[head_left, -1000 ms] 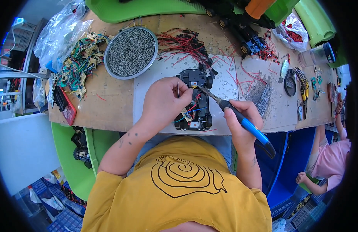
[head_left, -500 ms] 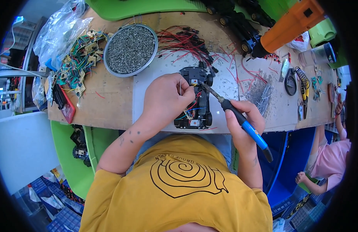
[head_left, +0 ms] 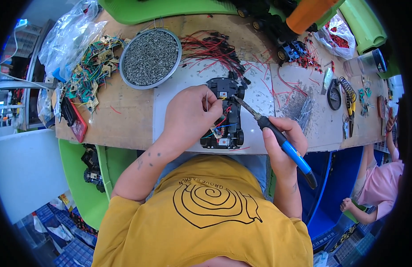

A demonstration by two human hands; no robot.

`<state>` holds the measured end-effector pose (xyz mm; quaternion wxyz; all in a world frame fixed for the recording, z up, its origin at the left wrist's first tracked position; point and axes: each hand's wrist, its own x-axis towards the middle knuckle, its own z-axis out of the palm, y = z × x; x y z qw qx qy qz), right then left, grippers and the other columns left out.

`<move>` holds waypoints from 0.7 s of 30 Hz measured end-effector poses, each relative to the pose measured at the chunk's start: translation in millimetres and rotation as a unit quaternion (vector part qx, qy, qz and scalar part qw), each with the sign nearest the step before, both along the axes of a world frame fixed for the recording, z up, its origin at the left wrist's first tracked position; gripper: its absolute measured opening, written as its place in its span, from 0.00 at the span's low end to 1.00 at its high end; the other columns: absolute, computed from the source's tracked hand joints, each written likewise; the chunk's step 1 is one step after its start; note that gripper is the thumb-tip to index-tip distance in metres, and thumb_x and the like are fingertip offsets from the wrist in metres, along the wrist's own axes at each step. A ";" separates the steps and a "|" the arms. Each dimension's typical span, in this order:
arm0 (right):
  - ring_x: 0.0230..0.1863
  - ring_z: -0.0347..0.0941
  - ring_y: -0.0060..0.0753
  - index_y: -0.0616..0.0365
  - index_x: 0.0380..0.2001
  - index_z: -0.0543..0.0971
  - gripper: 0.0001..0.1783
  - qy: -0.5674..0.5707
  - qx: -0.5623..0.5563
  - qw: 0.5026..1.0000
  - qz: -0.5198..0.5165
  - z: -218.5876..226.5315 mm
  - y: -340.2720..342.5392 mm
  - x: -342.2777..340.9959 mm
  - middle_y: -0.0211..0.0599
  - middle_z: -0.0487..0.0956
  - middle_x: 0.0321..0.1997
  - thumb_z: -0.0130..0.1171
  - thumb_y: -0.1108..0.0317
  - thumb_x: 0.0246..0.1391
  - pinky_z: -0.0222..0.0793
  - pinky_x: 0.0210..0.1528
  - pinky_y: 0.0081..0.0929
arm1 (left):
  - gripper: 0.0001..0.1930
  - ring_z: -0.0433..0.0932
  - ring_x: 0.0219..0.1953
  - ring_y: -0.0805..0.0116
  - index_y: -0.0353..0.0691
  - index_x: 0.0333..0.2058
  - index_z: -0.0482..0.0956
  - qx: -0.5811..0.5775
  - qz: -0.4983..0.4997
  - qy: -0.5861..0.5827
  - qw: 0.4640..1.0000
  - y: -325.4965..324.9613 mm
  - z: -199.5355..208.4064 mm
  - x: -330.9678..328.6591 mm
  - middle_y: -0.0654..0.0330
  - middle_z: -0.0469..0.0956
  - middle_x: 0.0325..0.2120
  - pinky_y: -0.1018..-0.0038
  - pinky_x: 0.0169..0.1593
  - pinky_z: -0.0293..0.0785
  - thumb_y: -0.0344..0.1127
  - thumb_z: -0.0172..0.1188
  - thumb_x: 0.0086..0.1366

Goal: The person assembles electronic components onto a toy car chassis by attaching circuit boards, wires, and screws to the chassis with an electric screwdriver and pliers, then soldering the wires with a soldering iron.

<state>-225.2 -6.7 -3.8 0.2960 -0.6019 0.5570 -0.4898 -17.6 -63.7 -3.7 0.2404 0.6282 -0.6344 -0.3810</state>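
"Nearest?"
"Right fingers [head_left: 270, 139] grip a soldering iron [head_left: 289, 149]; left fingers [head_left: 214, 110], pinching a thin wire [head_left: 207, 101], partly cover the black chassis [head_left: 234, 119] on the worktop [head_left: 130, 127]."
"Beyond?"
"Dish [head_left: 147, 87] of grey pieces [head_left: 150, 58], red wires [head_left: 210, 46]; an orange tool [head_left: 306, 17] partly hides black cars [head_left: 276, 30]."

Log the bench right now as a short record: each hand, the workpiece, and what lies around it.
Left hand: pinching a thin strand over the chassis
Right hand: gripping a blue-and-black soldering iron; tip at the chassis, contact unclear
Workpiece: black wheeled chassis with coloured wires, on a white sheet
Left side: round dish of small metal pieces; farther left, wired circuit boards
Beyond chassis: red-and-black wires
Right side: yellow-handled tool
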 end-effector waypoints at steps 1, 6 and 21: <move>0.27 0.73 0.23 0.64 0.32 0.78 0.11 -0.005 0.002 1.000 0.000 0.2 0.2 -0.3 0.37 0.78 0.28 0.66 0.76 0.41 0.68 0.31 0.18 | 0.09 0.75 0.23 0.64 0.37 0.23 0.77 -0.002 -0.003 0.002 1.000 0.1 -0.4 0.3 0.57 0.76 0.20 0.69 0.29 0.70 0.36 0.61 0.53; 0.27 0.73 0.23 0.64 0.33 0.78 0.11 -0.010 0.002 1.000 0.000 1.9 2.1 -1.6 0.37 0.78 0.28 0.65 0.75 0.42 0.68 0.32 0.18 | 0.08 0.75 0.24 0.62 0.35 0.27 0.77 -0.095 -0.019 -0.012 0.995 6.5 -1.8 3.0 0.56 0.76 0.22 0.66 0.31 0.70 0.35 0.59 0.56; 0.21 0.69 0.31 0.61 0.31 0.80 0.12 0.050 -0.069 0.996 0.034 10.2 -10.0 14.3 0.35 0.75 0.20 0.67 0.77 0.37 0.64 0.27 0.24 | 0.08 0.74 0.23 0.78 0.32 0.31 0.79 -0.076 -0.026 0.024 0.996 -0.2 -6.3 12.4 0.61 0.77 0.20 0.79 0.29 0.69 0.32 0.61 0.58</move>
